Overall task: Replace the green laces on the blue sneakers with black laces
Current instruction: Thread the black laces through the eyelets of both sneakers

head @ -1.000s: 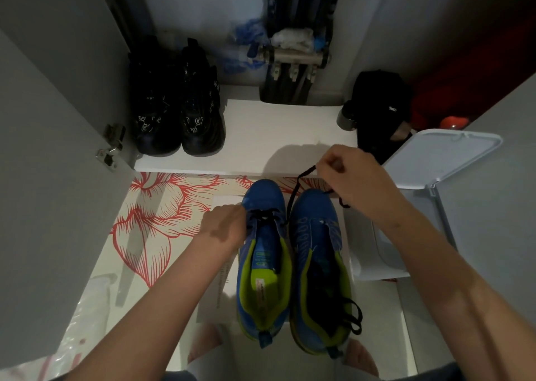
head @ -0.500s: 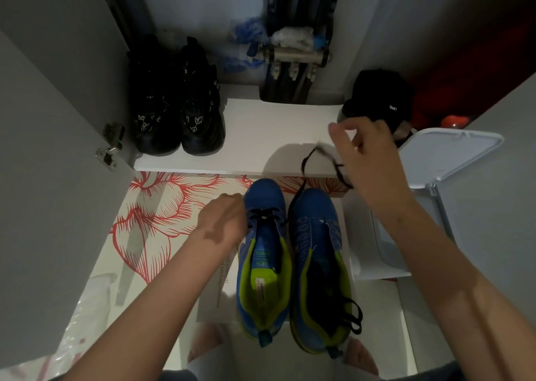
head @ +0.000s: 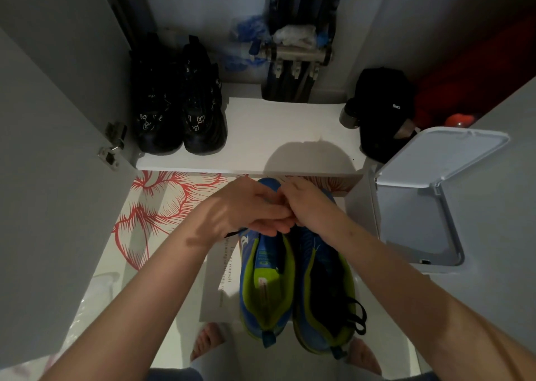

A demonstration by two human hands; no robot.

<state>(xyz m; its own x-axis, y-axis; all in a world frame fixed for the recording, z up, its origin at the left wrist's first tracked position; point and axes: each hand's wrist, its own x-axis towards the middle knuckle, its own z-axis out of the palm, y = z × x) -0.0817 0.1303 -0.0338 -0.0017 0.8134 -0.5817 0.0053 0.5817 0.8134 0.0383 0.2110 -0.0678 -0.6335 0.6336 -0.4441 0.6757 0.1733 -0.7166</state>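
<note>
Two blue sneakers with lime lining stand side by side on the floor, toes away from me: the left sneaker (head: 265, 287) and the right sneaker (head: 322, 293). My left hand (head: 246, 209) and my right hand (head: 307, 206) meet over the front of the left sneaker, fingertips touching, and hide its eyelets. A short end of the black lace (head: 231, 234) sticks out under my left palm. The stretch of lace between my fingers is hidden. Black lace loops (head: 358, 318) hang from the right sneaker's heel side.
A white shelf (head: 275, 137) holds a pair of black shoes (head: 179, 105) and a black cap (head: 383, 110). A white bin (head: 420, 206) with its lid up stands right of the sneakers. An open cupboard door (head: 43, 177) is at the left. A floral mat (head: 162, 203) and paper (head: 220, 287) lie underneath.
My right hand has come down from above the shelf edge with the black lace and joined my left hand over the left sneaker's front. My left hand shifted right onto the shoe.
</note>
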